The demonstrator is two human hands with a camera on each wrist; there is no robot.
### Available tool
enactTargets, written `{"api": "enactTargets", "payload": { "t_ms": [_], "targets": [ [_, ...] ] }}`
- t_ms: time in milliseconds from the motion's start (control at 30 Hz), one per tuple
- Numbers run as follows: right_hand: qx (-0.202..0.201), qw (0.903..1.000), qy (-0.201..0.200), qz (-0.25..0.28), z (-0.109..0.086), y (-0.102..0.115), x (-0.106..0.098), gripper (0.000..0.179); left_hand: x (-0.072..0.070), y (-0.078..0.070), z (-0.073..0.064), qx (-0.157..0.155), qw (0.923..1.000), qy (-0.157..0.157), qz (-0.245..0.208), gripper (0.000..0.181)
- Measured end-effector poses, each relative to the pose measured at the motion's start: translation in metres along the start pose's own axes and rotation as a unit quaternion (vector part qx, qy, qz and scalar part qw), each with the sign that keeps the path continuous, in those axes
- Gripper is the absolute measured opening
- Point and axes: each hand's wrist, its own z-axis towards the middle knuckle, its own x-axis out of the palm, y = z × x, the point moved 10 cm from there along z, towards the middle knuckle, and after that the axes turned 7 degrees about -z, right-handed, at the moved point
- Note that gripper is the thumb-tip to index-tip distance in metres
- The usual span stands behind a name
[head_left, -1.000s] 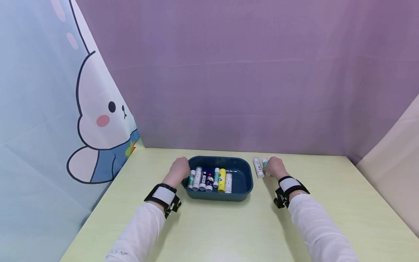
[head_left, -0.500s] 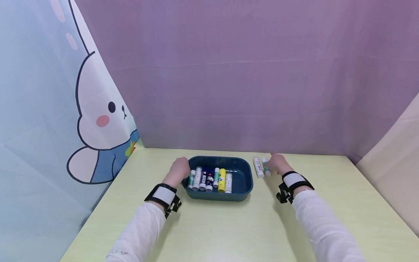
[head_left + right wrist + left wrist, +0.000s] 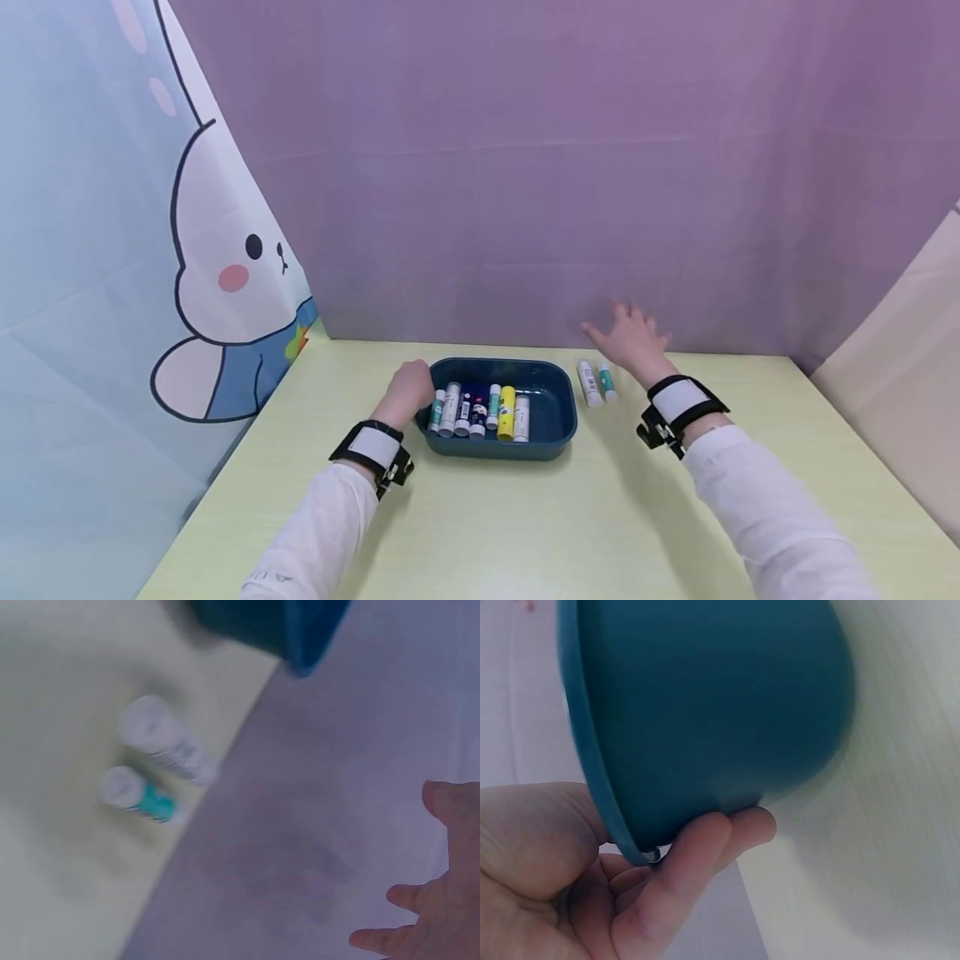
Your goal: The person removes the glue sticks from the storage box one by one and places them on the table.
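My left hand (image 3: 410,387) pinches the left rim of a dark blue plastic bin (image 3: 495,450). In the left wrist view, the thumb lies at the rim and the fingers (image 3: 697,847) bend against the outer wall. Several glue sticks lie side by side in the bin, among them a yellow one (image 3: 506,412) and a white one (image 3: 522,419). My right hand (image 3: 636,342) is raised over the table's far edge, fingers spread, holding nothing. Below and left of it, a white glue stick (image 3: 588,383) and a smaller green-and-white one (image 3: 607,382) lie side by side on the table.
The pale yellow table (image 3: 495,533) ends at a purple curtain (image 3: 525,208) behind the bin. A light blue curtain with a cartoon rabbit (image 3: 232,275) hangs at the left. A whitish curtain (image 3: 900,358) hangs at the right.
My right hand has let go of the green-and-white glue stick, lifted up and away, and spread its fingers. My left hand and the bin have stayed in place.
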Motion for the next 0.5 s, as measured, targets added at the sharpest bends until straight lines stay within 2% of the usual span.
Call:
{"api": "enactTargets", "payload": {
  "t_ms": [267,500],
  "targets": [
    [-0.05,0.9984,-0.022,-0.013,-0.018,0.049,-0.023,0.086,0.001,0.004,0.002,-0.009,0.9999,0.004,-0.013,0.023],
    [-0.095,0.995,-0.023,-0.02,-0.037,0.088,-0.015,0.085,0.001,0.006,0.002,-0.009,0.9998,0.005,-0.015,0.022]
  ]
}}
